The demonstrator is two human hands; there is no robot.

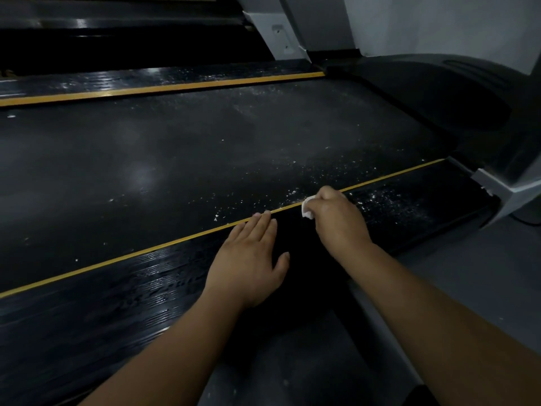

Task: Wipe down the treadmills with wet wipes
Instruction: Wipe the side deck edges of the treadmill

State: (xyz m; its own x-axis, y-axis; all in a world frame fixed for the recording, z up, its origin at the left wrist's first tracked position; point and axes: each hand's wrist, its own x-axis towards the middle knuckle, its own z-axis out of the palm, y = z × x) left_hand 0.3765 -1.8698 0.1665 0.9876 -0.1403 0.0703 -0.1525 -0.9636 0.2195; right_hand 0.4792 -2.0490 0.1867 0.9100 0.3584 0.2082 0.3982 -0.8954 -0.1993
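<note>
A black treadmill belt (181, 159) fills the middle of the head view, speckled with white dust toward the right. The near side rail (123, 291) is black, glossy and edged by a yellow stripe. My right hand (336, 218) grips a crumpled white wet wipe (307, 207) and presses it on the rail at the yellow stripe, next to a patch of white specks (386, 200). My left hand (251, 259) lies flat on the rail just left of it, fingers straight, fingertips reaching the stripe.
The far rail (152, 83) with its own yellow stripe runs along the back. A dark motor cover (456, 92) rises at the right, with grey uprights (284, 30) behind it. Grey floor (474, 273) lies at the lower right.
</note>
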